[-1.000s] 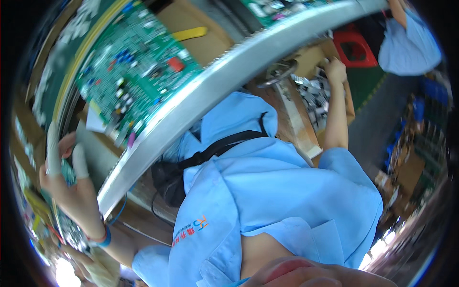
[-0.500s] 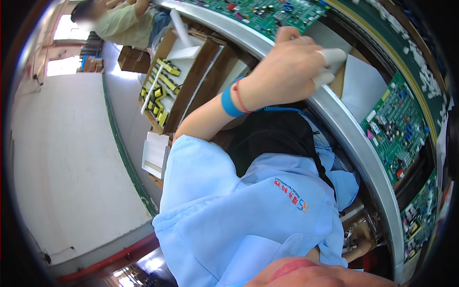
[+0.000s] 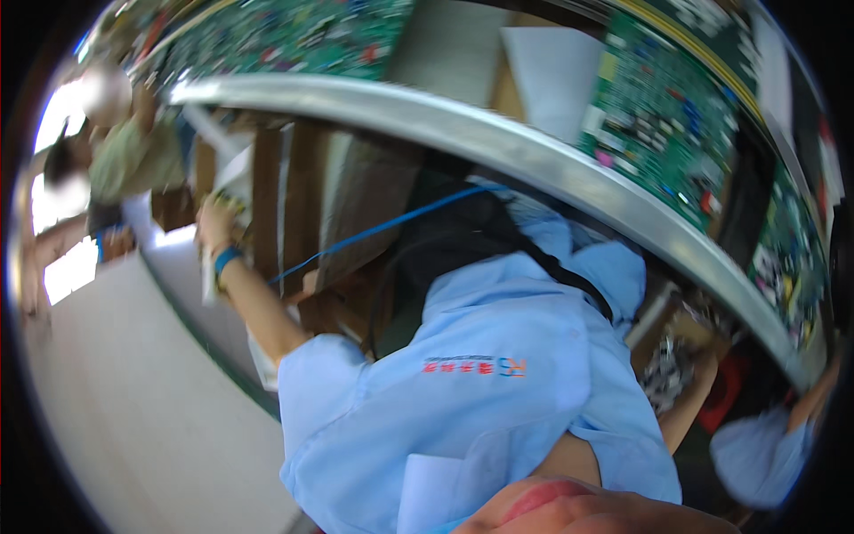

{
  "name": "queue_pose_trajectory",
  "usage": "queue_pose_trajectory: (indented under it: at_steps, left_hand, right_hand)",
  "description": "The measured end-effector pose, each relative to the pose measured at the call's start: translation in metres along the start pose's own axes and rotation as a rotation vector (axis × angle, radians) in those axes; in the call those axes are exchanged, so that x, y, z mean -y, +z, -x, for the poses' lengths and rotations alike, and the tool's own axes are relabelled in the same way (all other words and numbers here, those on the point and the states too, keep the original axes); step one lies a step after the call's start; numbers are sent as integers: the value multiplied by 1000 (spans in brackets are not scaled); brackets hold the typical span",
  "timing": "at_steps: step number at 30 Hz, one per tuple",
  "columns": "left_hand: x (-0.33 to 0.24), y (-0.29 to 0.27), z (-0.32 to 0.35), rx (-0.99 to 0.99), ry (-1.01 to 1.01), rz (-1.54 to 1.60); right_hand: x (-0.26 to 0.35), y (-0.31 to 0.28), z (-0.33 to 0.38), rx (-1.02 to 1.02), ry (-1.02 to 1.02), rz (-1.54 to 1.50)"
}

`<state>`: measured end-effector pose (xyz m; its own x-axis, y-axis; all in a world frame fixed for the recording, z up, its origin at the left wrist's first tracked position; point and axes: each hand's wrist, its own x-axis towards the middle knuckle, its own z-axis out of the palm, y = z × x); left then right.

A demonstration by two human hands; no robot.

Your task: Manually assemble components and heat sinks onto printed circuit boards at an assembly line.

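A curved grey metal rail (image 3: 498, 147) sweeps from ten o'clock across the top down to four o'clock. Beyond it, green circuit boards (image 3: 663, 116) lie at one to two o'clock, with more boards (image 3: 294, 31) blurred at eleven o'clock and a white sheet (image 3: 551, 76) at twelve o'clock. Brown cardboard panels (image 3: 307, 209) stand under the rail near ten o'clock. A person in a green top (image 3: 133, 160) sits at nine to ten o'clock, another in a light blue top (image 3: 752, 458) at four o'clock. Pale floor (image 3: 124, 409) fills eight o'clock.
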<state>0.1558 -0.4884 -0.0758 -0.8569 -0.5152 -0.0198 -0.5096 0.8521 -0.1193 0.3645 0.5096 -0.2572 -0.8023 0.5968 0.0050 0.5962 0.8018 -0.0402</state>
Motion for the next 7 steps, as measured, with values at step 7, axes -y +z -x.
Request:
queue_pose_trajectory:
  at_steps: [7]
  left_hand:
    - [-62, 14, -4, 27, -250, -380]
  right_hand:
    - [-41, -85, 66, -130, 444, 154]
